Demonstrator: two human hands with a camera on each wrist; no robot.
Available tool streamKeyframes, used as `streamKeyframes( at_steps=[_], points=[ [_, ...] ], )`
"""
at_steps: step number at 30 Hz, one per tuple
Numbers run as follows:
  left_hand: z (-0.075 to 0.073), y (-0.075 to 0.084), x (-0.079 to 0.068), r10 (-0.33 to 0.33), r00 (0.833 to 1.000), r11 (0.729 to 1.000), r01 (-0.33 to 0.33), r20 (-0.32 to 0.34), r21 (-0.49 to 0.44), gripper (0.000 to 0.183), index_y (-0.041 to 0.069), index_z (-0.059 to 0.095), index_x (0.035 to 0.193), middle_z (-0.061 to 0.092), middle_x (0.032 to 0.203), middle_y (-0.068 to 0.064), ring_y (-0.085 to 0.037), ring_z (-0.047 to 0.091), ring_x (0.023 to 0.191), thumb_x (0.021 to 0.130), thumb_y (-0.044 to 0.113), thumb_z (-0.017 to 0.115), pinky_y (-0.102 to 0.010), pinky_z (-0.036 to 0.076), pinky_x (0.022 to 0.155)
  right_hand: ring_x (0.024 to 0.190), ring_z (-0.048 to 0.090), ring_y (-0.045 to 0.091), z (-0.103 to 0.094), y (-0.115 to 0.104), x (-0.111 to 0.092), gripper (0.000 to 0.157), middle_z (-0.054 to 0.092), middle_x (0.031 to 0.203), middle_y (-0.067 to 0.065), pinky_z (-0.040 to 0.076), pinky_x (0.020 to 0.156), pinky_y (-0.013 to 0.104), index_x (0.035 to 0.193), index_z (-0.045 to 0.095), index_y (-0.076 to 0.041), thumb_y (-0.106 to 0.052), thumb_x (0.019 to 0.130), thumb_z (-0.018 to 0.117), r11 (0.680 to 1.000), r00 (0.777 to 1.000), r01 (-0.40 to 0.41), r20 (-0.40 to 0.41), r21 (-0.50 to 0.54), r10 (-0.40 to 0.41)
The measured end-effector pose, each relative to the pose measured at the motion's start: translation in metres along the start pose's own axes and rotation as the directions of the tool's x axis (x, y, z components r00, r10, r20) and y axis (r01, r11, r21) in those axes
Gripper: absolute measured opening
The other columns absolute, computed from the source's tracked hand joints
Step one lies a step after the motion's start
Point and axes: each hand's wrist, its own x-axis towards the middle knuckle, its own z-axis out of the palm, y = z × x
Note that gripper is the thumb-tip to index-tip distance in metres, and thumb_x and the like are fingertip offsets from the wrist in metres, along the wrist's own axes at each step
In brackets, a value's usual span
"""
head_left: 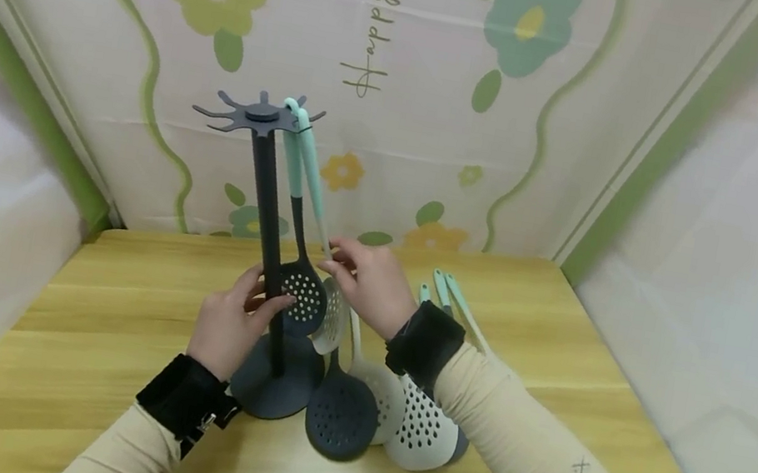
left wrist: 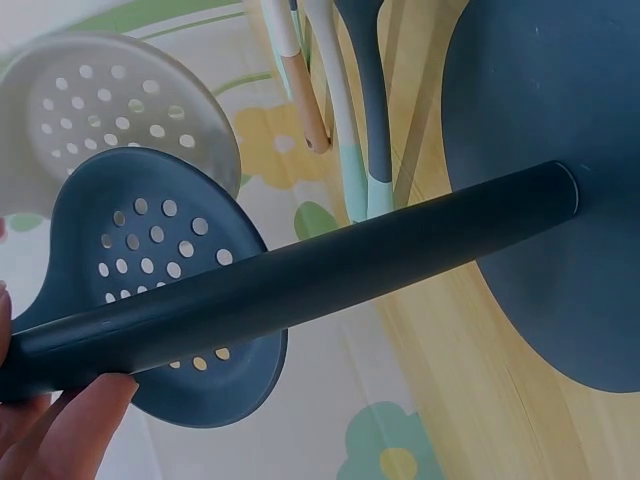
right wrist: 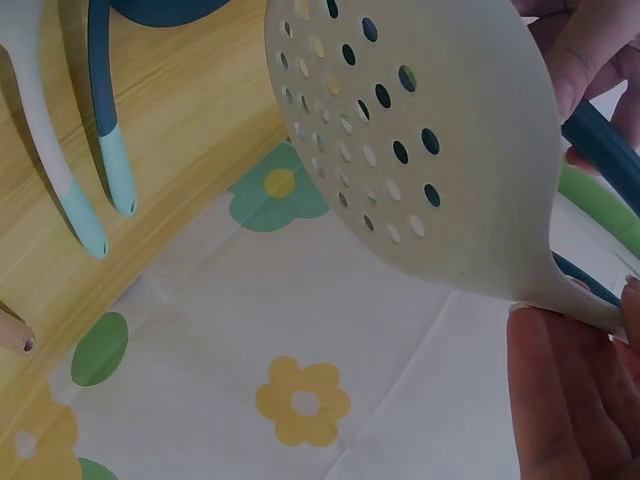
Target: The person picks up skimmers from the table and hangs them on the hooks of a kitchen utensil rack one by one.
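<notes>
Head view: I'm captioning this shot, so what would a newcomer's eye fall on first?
Probably the dark utensil stand left of centre, spoked at the top, with the left hand gripping it lower down. Next, just to its right, a dark skimmer and a pale skimmer, both mint-handled, the pale one pinched by the right hand.

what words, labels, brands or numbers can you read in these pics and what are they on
"Happy": on the flowered back cloth, running sideways up it; one more stroke or letter above is cut off by the picture's edge and can't be read surely.
"UA", then apparently "X": on the right sleeve; the letter before them is creased and unclear.
No numbers that I can make out.
</notes>
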Motion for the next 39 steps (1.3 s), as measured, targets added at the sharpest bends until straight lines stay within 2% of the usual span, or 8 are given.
streamKeyframes(
  at_steps=[6, 12, 23, 31, 39],
  points=[
    [0.0003, -0.0012, 0.002, 0.005, 0.999, 1.0, -0.005, -0.039, 0.003, 0.041, 0.001, 0.06, 0.124, 0.072, 0.11, -0.024, -0.041, 0.071, 0.097, 0.088, 0.014, 0.074, -0.049, 0.059, 0.074, 0.087, 0.074, 0.02, 0.0009, -0.0031, 0.0028, 0.022, 0.077, 0.098, 0.01, 0.059, 0.075, 0.032, 0.115, 0.066, -0.002, -0.016, 0.097, 0.064, 0.999, 0.998, -0.033, 0.045, 0.036, 0.031],
    [0.004, -0.0007, 0.003, 0.008, 0.999, 1.0, -0.008, -0.049, 0.0, 0.041, 0.002, 0.061, 0.124, 0.072, 0.112, -0.023, -0.039, 0.072, 0.098, 0.089, 0.016, 0.075, -0.049, 0.059, 0.074, 0.091, 0.074, 0.02, 0.0017, -0.0016, 0.0049, 0.022, 0.077, 0.101, 0.009, 0.058, 0.076, 0.033, 0.116, 0.066, -0.004, -0.017, 0.099, 0.062, 0.993, 0.993, -0.089, 0.08, 0.074, 0.083],
    [0.0009, 0.0018, 0.0036, -0.023, 1.0, 1.0, 0.023, -0.006, 0.001, 0.043, 0.004, 0.057, 0.129, 0.071, 0.113, -0.024, -0.039, 0.072, 0.096, 0.092, 0.019, 0.071, -0.048, 0.06, 0.075, 0.088, 0.074, 0.021, 0.0048, 0.002, 0.0073, 0.023, 0.077, 0.1, 0.01, 0.06, 0.077, 0.035, 0.116, 0.067, -0.005, -0.016, 0.096, 0.066, 0.994, 0.995, -0.086, 0.052, 0.061, 0.083],
    [0.0, 0.002, 0.0038, -0.011, 1.0, 1.0, 0.012, -0.007, 0.014, 0.041, 0.003, 0.057, 0.128, 0.071, 0.113, -0.025, -0.039, 0.072, 0.096, 0.092, 0.019, 0.071, -0.048, 0.059, 0.075, 0.089, 0.074, 0.022, 0.0058, 0.0013, 0.0087, 0.024, 0.077, 0.1, 0.01, 0.06, 0.081, 0.036, 0.116, 0.066, -0.004, -0.018, 0.096, 0.066, 0.994, 0.994, -0.093, 0.058, 0.049, 0.09],
    [-0.0004, 0.0025, 0.0022, -0.021, 1.0, 1.0, 0.021, -0.01, 0.016, 0.041, 0.003, 0.058, 0.125, 0.071, 0.112, -0.026, -0.039, 0.072, 0.095, 0.091, 0.02, 0.072, -0.048, 0.059, 0.075, 0.088, 0.075, 0.022, 0.0083, 0.0004, 0.0079, 0.022, 0.077, 0.1, 0.011, 0.06, 0.081, 0.036, 0.115, 0.066, -0.004, -0.016, 0.096, 0.065, 0.992, 0.996, -0.076, 0.043, 0.098, 0.072]
  ],
)
